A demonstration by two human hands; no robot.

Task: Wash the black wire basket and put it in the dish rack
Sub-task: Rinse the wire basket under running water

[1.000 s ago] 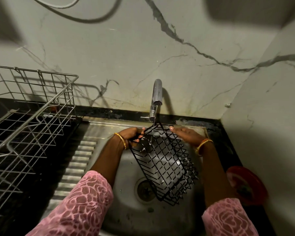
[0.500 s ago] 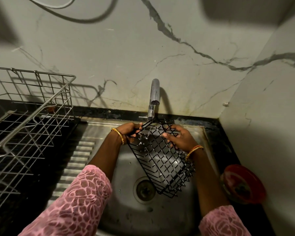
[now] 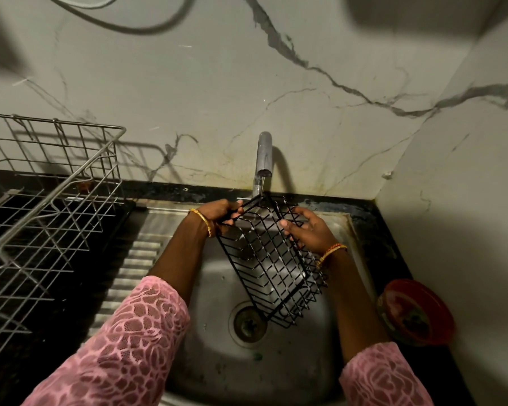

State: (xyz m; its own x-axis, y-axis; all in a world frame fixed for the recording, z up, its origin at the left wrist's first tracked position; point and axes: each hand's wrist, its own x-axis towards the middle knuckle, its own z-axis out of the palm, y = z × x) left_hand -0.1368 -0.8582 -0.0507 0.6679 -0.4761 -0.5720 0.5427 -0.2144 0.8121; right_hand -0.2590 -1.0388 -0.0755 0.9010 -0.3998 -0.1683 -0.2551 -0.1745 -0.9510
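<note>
Black wire basket (image 3: 272, 260): rectangular, coated wire grid, held tilted over the bowl of the steel sink (image 3: 217, 361), its upper end at the back edge of the sink directly under the tap (image 3: 264, 159), its lower end hanging above the drain (image 3: 248, 323). A thin stream of water runs from the spout onto the upper end.

Left hand (image 3: 222, 213): fingers curled round the upper left corner of the basket, gripping the rim wire. Gold bangle at the wrist.

Right hand (image 3: 308, 230): fingers bent over the right rim of the basket near its upper end, holding the wires. Bangles at the wrist.

Sleeves: pink lace on both forearms.

Dish rack (image 3: 50, 206): silver wire, standing on the black tabletop (image 3: 373, 227) at the left of the sink, beside the ribbed drainboard (image 3: 135, 259); well apart from the basket.

Red bowl (image 3: 415, 312): on the tabletop at the right edge of the sink, near the side wall; contents too dark to tell.

Wall: pale marble-look panels with dark veins behind and to the right of the sink.
</note>
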